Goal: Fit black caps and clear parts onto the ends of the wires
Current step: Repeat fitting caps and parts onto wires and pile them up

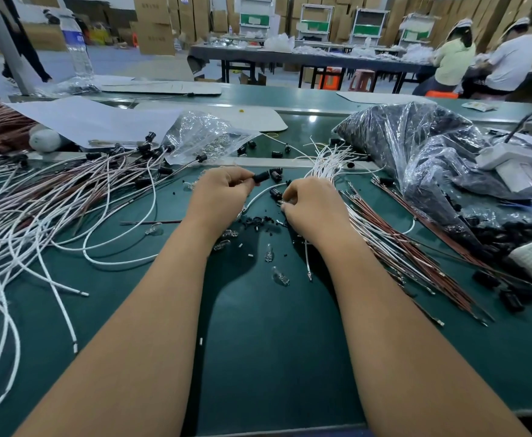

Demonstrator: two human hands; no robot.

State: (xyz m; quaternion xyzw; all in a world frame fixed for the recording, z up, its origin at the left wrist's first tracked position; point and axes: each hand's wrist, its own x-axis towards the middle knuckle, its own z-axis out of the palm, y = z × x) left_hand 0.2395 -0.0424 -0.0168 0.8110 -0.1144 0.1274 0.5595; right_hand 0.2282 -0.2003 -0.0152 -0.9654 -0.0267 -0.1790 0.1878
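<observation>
Two bare hands work at the green table: the left hand pinches one black cylindrical plastic cap, the right hand is closed on something too small to tell. Two more loose black caps lie between the hands. Three small clear glass bulbs lie just below the grip. Two clear plastic bags flank it, one of clear parts, one of black caps.

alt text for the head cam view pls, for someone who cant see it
The left hand holds a black cap while the right hand pinches a white wire over a green table, with wire piles on both sides.
</observation>
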